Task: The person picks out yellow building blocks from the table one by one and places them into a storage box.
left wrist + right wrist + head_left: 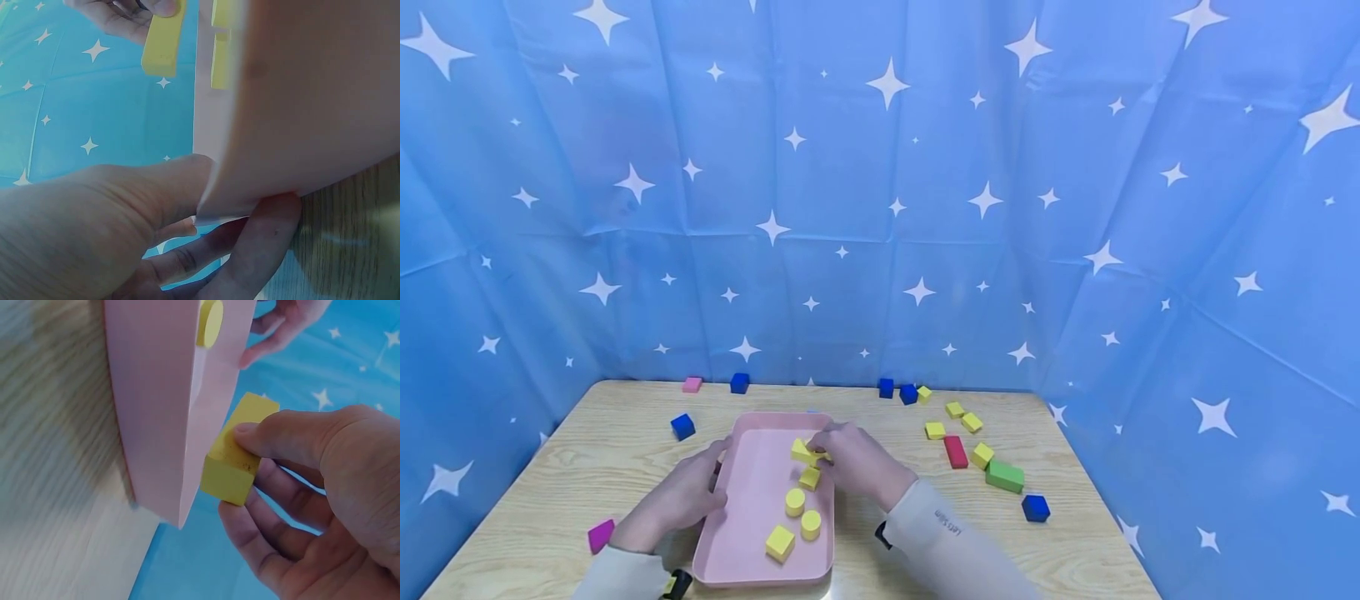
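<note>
1. A yellow block [228, 459] is in the right hand [861, 462], above the right side of the pink tray, towards its far end.
2. The right hand's fingers grasp this block, the thumb on one face and other fingers against the opposite side.
3. The pink tray [752, 492] rests on the counter, its long side running away from the person.
4. The left hand [688, 492] holds the tray's left side, its fingers gripping the wall between thumb and fingertips.
5. Within the tray, along its right half, lie a yellow wedge-like piece [799, 450], a small yellow block [809, 477], two yellow cylinders [795, 502] and, nearest the person, a yellow cube [780, 542].
6. Right of the tray, the counter [895, 550] carries several loose yellow blocks [972, 422], a red block [956, 452], a green block [1004, 476] touching or just beside one yellow block, and a dark blue cube [1036, 508].
7. Two blue cubes [887, 387] sit side by side near the far edge.
8. To the left are a pink block [692, 384], two more blue cubes [682, 427] and a purple block [601, 536] near the left forearm.
9. A blue curtain [850, 175] with white stars hangs around the counter.
</note>
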### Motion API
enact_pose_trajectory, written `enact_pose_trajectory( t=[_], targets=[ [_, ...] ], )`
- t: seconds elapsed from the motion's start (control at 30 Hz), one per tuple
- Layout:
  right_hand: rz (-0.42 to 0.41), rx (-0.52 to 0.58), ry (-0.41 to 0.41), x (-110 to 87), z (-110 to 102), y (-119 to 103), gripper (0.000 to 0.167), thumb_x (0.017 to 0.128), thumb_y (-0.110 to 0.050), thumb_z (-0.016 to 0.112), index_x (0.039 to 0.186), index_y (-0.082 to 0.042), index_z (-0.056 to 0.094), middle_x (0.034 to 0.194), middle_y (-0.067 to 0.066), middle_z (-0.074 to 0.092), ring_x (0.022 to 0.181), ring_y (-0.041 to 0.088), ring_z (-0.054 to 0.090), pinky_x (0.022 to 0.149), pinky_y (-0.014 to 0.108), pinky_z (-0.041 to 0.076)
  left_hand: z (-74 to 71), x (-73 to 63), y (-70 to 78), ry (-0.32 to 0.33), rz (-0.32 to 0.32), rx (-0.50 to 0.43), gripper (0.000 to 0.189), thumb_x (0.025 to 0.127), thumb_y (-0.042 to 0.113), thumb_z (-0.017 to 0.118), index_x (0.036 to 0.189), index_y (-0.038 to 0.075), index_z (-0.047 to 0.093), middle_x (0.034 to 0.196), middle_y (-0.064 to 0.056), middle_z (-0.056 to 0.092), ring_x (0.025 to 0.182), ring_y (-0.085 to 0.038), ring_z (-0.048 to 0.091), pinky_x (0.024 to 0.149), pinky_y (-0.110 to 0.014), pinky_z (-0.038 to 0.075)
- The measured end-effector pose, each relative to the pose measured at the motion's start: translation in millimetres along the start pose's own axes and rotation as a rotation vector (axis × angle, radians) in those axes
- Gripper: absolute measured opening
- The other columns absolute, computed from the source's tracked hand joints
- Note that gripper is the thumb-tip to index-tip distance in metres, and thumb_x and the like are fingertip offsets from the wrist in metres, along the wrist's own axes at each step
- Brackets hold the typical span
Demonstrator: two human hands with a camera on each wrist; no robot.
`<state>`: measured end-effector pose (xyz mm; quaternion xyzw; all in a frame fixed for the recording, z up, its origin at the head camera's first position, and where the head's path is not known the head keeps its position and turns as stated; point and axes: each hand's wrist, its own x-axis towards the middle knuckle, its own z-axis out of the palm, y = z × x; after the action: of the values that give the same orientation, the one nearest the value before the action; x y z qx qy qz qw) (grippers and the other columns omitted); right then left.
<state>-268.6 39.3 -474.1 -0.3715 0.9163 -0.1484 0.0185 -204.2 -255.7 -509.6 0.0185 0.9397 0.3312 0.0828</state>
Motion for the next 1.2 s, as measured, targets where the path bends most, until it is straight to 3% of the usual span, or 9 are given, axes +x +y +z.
enact_pose_trajectory(
  t=[0.3, 0.6, 1.0, 1.2],
  targets=[
    [0.070, 0.073, -0.047, -3.4, 7, -14, 0.032, 0.105, -0.013, 0.088, 0.136, -0.020, 0.087, 0.133, -0.002, 0.086, 0.111, 0.003, 0.076, 0.103, 0.022, 0.069, 1.0, 0.1, 1.8, -0.001, 0.008, -0.008, 0.093, 0.096, -0.001, 0.084, 0.175, -0.011, 0.036, 0.144, -0.028, 0.076, 0.119, -0.033, 0.079, 0.097, -0.052, 0.074],
    [0.063, 0.024, -0.079, -6.3, 9, -18, 0.035, 0.104, -0.018, 0.089, 0.139, -0.018, 0.086, 0.131, 0.000, 0.084, 0.104, 0.001, 0.075, 0.097, 0.018, 0.068, -0.7, -0.3, 3.5, -0.004, 0.021, 0.003, 0.093, 0.096, 0.000, 0.083, 0.175, -0.011, 0.036, 0.145, -0.029, 0.075, 0.120, -0.034, 0.079, 0.100, -0.054, 0.073],
    [-0.025, 0.018, 0.029, -15.7, 9, -1, 0.033, 0.106, -0.015, 0.086, 0.138, -0.013, 0.085, 0.124, 0.003, 0.083, 0.096, -0.001, 0.069, 0.087, 0.013, 0.064, 0.4, 0.6, 1.2, -0.006, 0.026, -0.004, 0.093, 0.094, -0.004, 0.081, 0.174, -0.013, 0.034, 0.148, -0.033, 0.072, 0.121, -0.035, 0.078, 0.099, -0.054, 0.073],
    [0.033, 0.044, 0.050, -21.6, 5, 6, 0.034, 0.106, -0.016, 0.084, 0.140, -0.012, 0.084, 0.131, 0.004, 0.083, 0.111, 0.012, 0.079, 0.097, 0.023, 0.069, 0.3, 0.5, -0.9, 0.006, 0.036, 0.020, 0.092, 0.093, -0.003, 0.081, 0.173, -0.014, 0.036, 0.149, -0.034, 0.072, 0.124, -0.037, 0.078, 0.102, -0.056, 0.072]
  ],
)
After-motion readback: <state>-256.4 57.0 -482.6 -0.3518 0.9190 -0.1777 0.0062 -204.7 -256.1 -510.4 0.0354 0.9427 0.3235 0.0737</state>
